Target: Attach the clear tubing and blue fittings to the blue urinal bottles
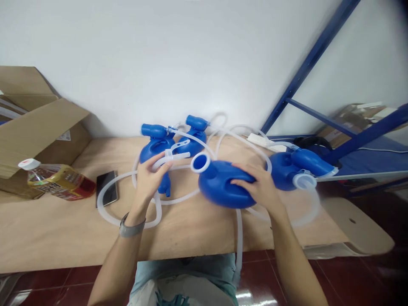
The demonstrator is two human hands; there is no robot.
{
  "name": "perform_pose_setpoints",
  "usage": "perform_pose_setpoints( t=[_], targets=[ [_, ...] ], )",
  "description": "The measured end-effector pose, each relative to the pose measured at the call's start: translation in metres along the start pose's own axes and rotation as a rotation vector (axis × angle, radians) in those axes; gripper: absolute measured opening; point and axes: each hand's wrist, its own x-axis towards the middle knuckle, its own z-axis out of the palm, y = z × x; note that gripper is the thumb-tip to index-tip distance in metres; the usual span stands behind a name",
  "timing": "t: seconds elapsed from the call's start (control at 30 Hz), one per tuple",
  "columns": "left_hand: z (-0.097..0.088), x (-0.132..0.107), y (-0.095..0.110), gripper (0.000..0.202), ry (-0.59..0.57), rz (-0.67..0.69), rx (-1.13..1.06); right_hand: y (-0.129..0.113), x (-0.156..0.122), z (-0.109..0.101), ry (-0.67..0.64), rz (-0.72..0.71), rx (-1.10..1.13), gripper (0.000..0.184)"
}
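My right hand (263, 187) is wrapped round the handle of a blue urinal bottle (215, 191), which is tilted with its white-rimmed open mouth (200, 162) facing left and up. Between the thumb and fingers of my left hand (149, 176) is the end of a translucent white tube (177, 157), with a strap-like clip on it. The tube's end points right, toward the bottle mouth, apart from it. Behind my left hand, two more blue bottles (154, 146) with blue angled heads stand by the wall. A further blue bottle (280, 170) lies beyond my right hand.
Loops of tube (106, 216) spread over the wooden table (191, 233), and one length hangs off its front edge. At left are an open cardboard box (47, 131), a drink bottle (63, 182) and a phone (108, 189). A blue metal frame (306, 68) rises at right, near a stool (357, 225).
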Motion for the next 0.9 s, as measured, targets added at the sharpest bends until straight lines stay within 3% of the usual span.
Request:
perform_pose_setpoints(
  t=[0.1,0.23,0.33,0.47,0.63,0.9],
  targets=[
    [-0.012,-0.012,-0.001,0.058,-0.049,-0.040,0.002,-0.007,-0.011,0.024,-0.197,0.058,0.073,0.042],
    [-0.030,-0.021,-0.011,0.057,-0.050,-0.069,0.035,-0.002,-0.015,0.043,-0.226,0.108,0.105,0.041],
    [-0.036,-0.025,-0.022,0.054,-0.150,-0.073,0.060,-0.001,-0.014,0.044,-0.263,0.121,0.141,0.042],
    [-0.024,-0.032,-0.032,0.055,-0.406,0.011,0.114,-0.002,-0.014,0.043,-0.284,0.109,0.179,0.041],
    [-0.009,-0.031,-0.032,0.055,-0.533,0.205,0.096,0.002,-0.015,0.040,-0.317,0.126,0.222,0.044],
    [0.001,-0.020,-0.038,0.055,-0.690,0.098,-0.011,0.015,-0.011,0.030,-0.400,0.064,0.205,0.046]
  ],
)
